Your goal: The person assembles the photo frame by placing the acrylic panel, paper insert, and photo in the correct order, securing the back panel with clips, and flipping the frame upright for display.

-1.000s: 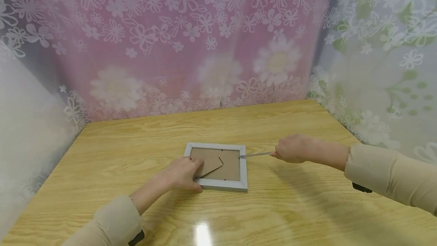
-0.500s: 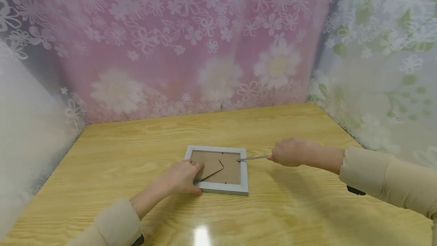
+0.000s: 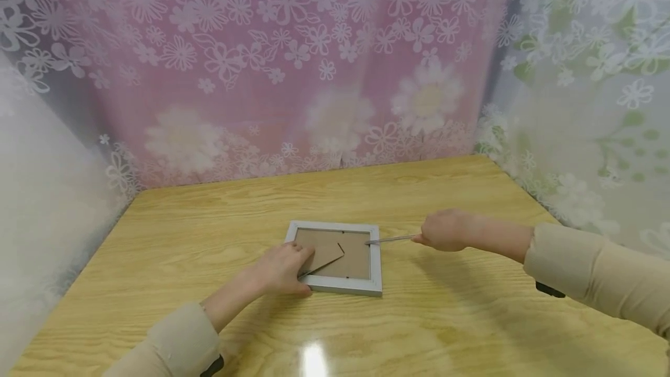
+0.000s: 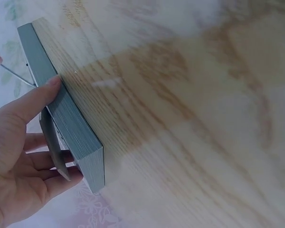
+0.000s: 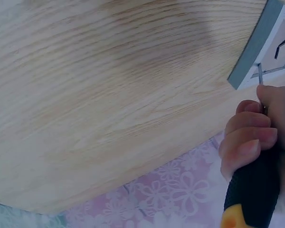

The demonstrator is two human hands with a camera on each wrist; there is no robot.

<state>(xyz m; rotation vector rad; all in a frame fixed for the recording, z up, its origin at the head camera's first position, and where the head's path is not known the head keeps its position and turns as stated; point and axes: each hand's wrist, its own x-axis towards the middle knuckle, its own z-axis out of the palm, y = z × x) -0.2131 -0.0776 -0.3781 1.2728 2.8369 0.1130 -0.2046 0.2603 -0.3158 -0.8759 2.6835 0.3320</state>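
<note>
A grey-white picture frame [image 3: 375,266] lies face down on the table, its brown backing board [image 3: 324,240] showing. On the board is a stand leg [image 4: 51,140], partly raised. My left hand [image 3: 282,266] grips the frame's left part, thumb against the near side and fingers over the back. A screwdriver [image 5: 251,187] with a black and yellow handle is held in my right hand [image 3: 446,230], fingers wrapped round it. Its thin metal shaft [image 3: 395,239] crosses the frame's right side, the tip at the inner edge by the board. Small dark tabs [image 3: 342,232] show along that inner edge.
The wood-grain table [image 3: 220,208] extends around the frame on all sides. Behind it hangs a pink floral curtain [image 3: 251,92], with pale floral sheets at the left and right [image 3: 581,132].
The screwdriver tip has shifted slightly inward across the frame's right side, and my right hand moved a little left and back. The left hand keeps its hold on the frame.
</note>
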